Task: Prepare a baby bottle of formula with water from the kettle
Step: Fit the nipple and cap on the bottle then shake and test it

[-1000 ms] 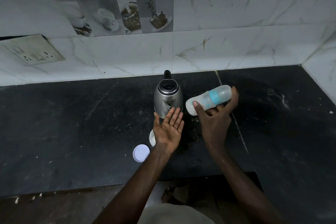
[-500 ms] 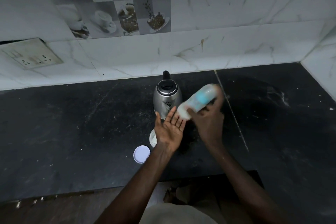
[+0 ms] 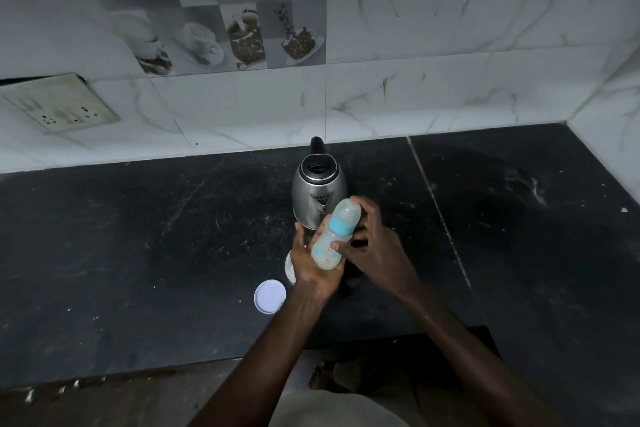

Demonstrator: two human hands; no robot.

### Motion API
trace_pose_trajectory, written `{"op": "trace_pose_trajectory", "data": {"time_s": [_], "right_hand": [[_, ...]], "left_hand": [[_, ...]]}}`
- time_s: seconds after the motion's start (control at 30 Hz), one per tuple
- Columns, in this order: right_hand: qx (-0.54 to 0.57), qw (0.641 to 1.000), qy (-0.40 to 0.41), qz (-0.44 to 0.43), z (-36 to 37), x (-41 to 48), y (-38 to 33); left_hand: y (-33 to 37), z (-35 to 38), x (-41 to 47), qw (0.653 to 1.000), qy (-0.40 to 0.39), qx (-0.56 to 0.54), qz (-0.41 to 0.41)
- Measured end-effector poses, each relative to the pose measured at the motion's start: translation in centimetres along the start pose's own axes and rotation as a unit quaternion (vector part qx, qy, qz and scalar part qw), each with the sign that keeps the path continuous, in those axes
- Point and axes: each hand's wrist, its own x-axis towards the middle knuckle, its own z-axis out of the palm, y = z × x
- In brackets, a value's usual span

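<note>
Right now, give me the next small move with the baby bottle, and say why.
Probably shake the baby bottle to mix: it is capped, its blue collar on, cloudy liquid shows in its lower part, the right hand grips it tilted, and its base lies on the palm of the open left hand.

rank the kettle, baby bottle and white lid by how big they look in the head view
1. kettle
2. baby bottle, held nearer the camera, so the gap is unsure
3. white lid
</note>
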Motion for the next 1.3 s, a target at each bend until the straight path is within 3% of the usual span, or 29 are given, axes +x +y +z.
{"op": "trace_pose_trajectory", "data": {"time_s": [0.3, 0.57, 0.87, 1.0, 1.17, 1.23, 1.3], "right_hand": [[-0.163, 0.975, -0.128, -0.077, -4.1, 4.7, -2.0], [-0.210, 0.948, -0.217, -0.102, -3.8, 6.2, -3.2], [-0.202, 0.957, -0.186, -0.099, -2.5, 5.6, -2.5], [-0.201, 0.964, -0.155, -0.079, -2.1, 5.0, -2.6], [-0.133, 0.989, -0.070, 0.008, -1.3, 3.8, -3.2], [-0.178, 0.983, -0.046, 0.012, -1.1, 3.4, -3.6], [-0.231, 0.970, -0.075, -0.026, -1.7, 3.6, -3.9]], "left_hand": [[0.8, 1.3, -1.4, 0.999, 0.028, 0.001, -0.028], [0.5, 1.2, -2.3, 0.997, 0.064, 0.005, -0.037], [-0.6, 1.5, -3.0, 0.992, 0.124, -0.020, -0.018], [-1.1, 1.9, -3.2, 0.993, 0.113, -0.005, 0.036], [-1.3, 2.3, -2.9, 0.984, 0.126, 0.024, 0.121], [-0.8, 2.6, -3.3, 0.985, 0.120, 0.035, 0.119], [-0.2, 3.0, -3.5, 0.988, 0.114, 0.046, 0.090]]}}
